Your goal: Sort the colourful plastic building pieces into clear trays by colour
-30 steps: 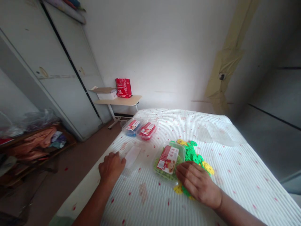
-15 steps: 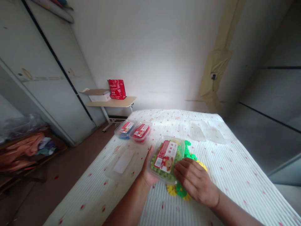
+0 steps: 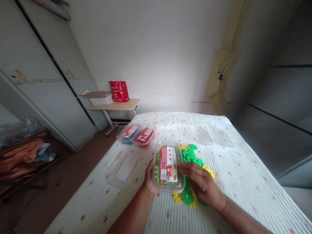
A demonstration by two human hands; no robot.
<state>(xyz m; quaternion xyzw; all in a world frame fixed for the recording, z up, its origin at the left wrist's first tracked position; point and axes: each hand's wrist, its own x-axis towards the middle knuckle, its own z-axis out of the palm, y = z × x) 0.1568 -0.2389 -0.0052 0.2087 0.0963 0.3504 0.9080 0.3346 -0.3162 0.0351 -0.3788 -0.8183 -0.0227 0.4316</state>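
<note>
My left hand (image 3: 150, 178) is wrapped round the left side of a clear plastic container (image 3: 181, 187) held above the bed. The container has a red and white label (image 3: 168, 164) on its lid, and green toothed pieces (image 3: 157, 169) are gathered along its left side. At the container's right edge is my right hand (image 3: 206, 183), fingers stretched and slightly apart, fingertips over the lid edge; its thumb is hidden. Beneath and beside this hand lie loose green flower-shaped discs (image 3: 191, 155) and yellow discs (image 3: 209, 171), partly covered by the hand and container.
Two lidded containers, one with blue pieces (image 3: 128, 134) and one with red pieces (image 3: 145, 136), stand at the left. A clear lid with a white label (image 3: 126, 167) lies nearer. Clear plastic trays (image 3: 204, 135) lie far right on the striped sheet (image 3: 168, 214). Behind is a small table (image 3: 131, 103).
The container has turned more upright in view and shifted slightly left, its green pieces now bunched to the left. My right hand's fingers have spread a little; more loose discs show.
</note>
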